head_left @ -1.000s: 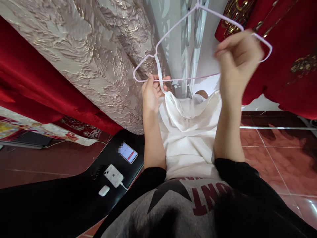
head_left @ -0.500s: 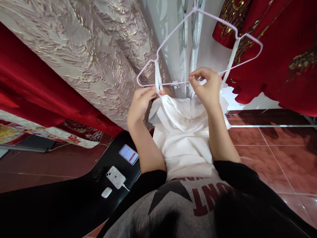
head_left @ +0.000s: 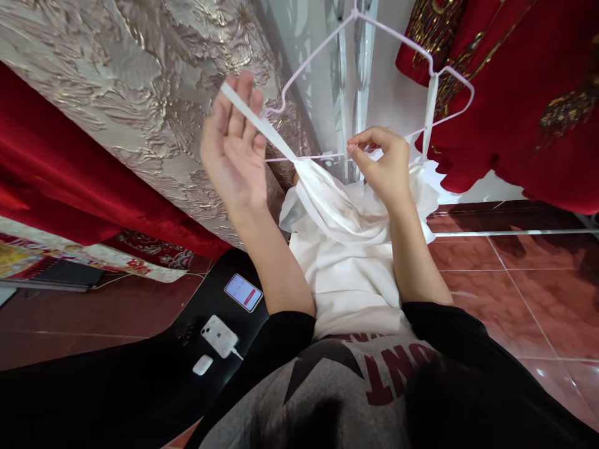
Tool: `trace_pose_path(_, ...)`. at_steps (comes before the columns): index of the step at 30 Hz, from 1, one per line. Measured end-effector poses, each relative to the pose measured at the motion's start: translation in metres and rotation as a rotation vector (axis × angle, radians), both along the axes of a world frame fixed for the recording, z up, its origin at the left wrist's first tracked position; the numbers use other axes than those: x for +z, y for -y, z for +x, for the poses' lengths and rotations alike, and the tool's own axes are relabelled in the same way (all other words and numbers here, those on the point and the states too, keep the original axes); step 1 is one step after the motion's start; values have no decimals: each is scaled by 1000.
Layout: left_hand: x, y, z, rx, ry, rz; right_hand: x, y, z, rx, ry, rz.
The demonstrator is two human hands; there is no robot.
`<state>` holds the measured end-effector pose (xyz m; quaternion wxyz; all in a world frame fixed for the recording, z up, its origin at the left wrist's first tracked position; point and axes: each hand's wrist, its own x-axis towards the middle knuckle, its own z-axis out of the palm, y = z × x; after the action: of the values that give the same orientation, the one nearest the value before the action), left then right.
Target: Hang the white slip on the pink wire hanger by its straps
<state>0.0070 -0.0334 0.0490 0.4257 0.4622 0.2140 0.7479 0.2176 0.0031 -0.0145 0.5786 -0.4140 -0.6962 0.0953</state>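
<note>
My left hand (head_left: 238, 149) is raised at the left, palm toward me and fingers stretched. A white strap (head_left: 266, 128) runs taut across these fingers, looped over their tips, down to a white garment (head_left: 346, 274). My right hand (head_left: 381, 162) pinches the lower bar of a pale pink hanger (head_left: 397, 37) between thumb and fingertips. The garment's other strap (head_left: 429, 112) hangs in the hanger's right notch. Behind my left hand, the hanger's left end is partly hidden. The garment hangs in front of my body, its top edge sagging in folds.
A shiny embossed beige fabric (head_left: 154, 93) hangs at the left, beside red cloth (head_left: 93, 181). A red garment with gold beading (head_left: 515, 125) hangs right. On a black bench (head_left: 116, 386) lie a lit phone (head_left: 243, 292), a plugged-in phone (head_left: 219, 335) and a white case (head_left: 203, 365).
My left hand has moved up and left and turned its palm toward me, pulling the left strap off the hanger's left notch. My right hand and the hanger have shifted slightly left.
</note>
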Motion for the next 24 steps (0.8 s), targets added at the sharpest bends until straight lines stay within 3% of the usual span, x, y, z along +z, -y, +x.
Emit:
trace_pose_path(5,-38,-19,-15,647,-28,-23,-1,-1,0,-3,-10,12)
trace_pose_path(7,-54,-29,-17,758,-42,-51,-1,-1,-1,-5,-7,22)
trace_pose_path(9,-65,-36,-17,706,-22,-82,-1,-1,-2,-9,-9,34)
trace_pose_path(15,-70,-38,-1,198,-133,-199,-2,2,-6,30,9,82)
trace_pose_path(19,-66,-34,11,111,-117,-158,-2,5,-1,76,49,129)
trace_pose_path(21,-65,-34,13,96,-94,-165,-4,4,10,-22,-11,205)
trace_pose_path(24,-64,-33,11,58,-72,-174,-13,-8,40,-296,-193,346)
